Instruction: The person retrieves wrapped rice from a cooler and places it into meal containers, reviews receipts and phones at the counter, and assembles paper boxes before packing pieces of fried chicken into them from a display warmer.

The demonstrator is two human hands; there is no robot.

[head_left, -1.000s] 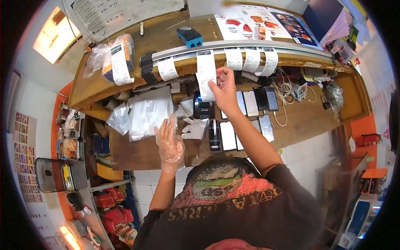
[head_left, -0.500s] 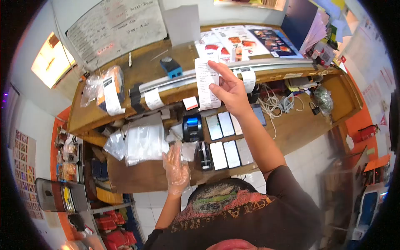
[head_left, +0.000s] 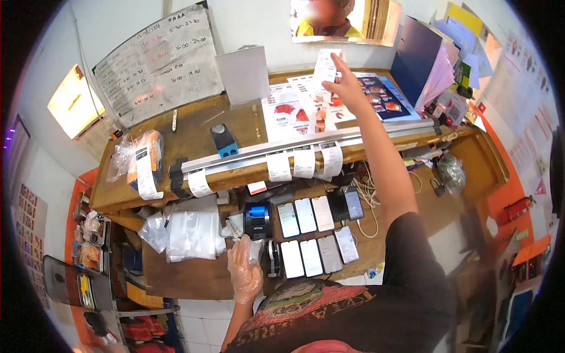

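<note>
My right hand (head_left: 347,88) is stretched far forward over the upper counter and pinches a long white receipt (head_left: 323,69), held up toward a person (head_left: 327,22) behind the opening in the back wall. My left hand (head_left: 244,272), in a clear plastic glove, rests with fingers apart on the lower wooden shelf, just in front of the small receipt printer (head_left: 258,219) and beside a tape dispenser (head_left: 273,259). It holds nothing.
Several receipts (head_left: 303,163) hang from a metal rail (head_left: 306,145) on the counter edge. Phones (head_left: 312,235) lie in rows on the lower shelf, clear plastic bags (head_left: 191,233) to their left. A bagged order (head_left: 143,160) and a blue device (head_left: 224,141) sit on the counter.
My right hand took a receipt from the rail and carried it up and forward, over the counter, to the back opening. My left hand stayed on the lower shelf.
</note>
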